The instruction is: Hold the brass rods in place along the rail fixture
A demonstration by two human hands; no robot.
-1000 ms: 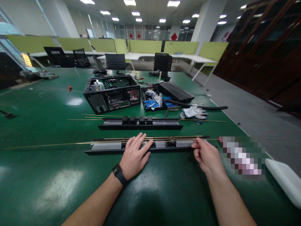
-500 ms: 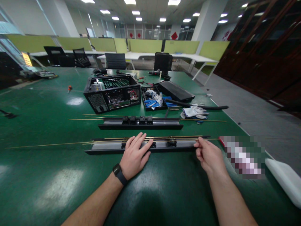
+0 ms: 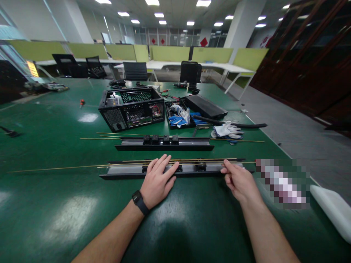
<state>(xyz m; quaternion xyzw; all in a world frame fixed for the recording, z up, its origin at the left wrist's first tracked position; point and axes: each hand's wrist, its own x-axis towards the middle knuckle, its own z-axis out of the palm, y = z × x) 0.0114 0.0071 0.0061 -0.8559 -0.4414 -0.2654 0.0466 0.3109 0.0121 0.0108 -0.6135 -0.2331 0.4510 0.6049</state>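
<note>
A long black channel (image 3: 123, 176) with a grey inside lies crosswise in front of me. Several thin brass-coloured rods (image 3: 55, 169) run along it, some reaching past its ends. My left hand (image 3: 157, 180), wearing a dark watch, lies over the channel's middle with fingers spread, resting on the rods and black blocks; it partly hides them. Another black block (image 3: 201, 164) sits in the channel between my hands. Near the right end, my right hand (image 3: 240, 180) is closed, thumb and forefinger pinching one thin rod. A second channel (image 3: 164, 147) with several black blocks and rods lies behind.
An open black computer case (image 3: 131, 111) stands at the back, beside a black tray (image 3: 181, 126) holding gloves. More white gloves (image 3: 227, 129) and a black tube (image 3: 246, 125) lie right. A blurred-out patch (image 3: 282, 182) and a white object (image 3: 329, 208) are near the right edge.
My right hand has slid a little to the left along the channel, still pinching the rod. My left hand stays in the same place.
</note>
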